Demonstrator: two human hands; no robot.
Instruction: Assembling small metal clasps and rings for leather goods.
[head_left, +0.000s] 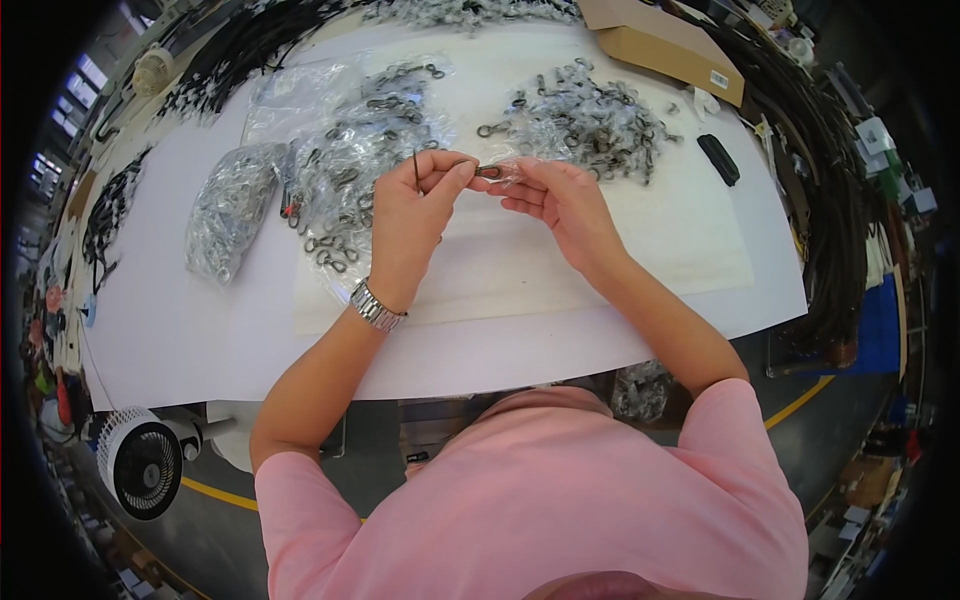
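Observation:
Over the white table [560,340], my left hand [408,210] pinches a small dark metal clasp [488,171] between thumb and forefinger. A thin dark stick-like piece [416,168] juts up from the same hand; what it belongs to is hidden by the fingers. My right hand [570,205] pinches the clear plastic wrapper [514,168] around the clasp's right end. Just beyond my hands lie two heaps: loose wrapped clasps [600,125] to the right, and more wrapped clasps [375,125] on a plastic sheet to the left. Several bare clasps [332,252] sit beside my left wrist.
A full clear plastic bag [235,210] stands left of the heaps. A cardboard box [670,55] and a black oblong case [718,160] lie at the far right. Dark cords [245,50] cover the far left. A white fan [145,465] stands below the table's left edge.

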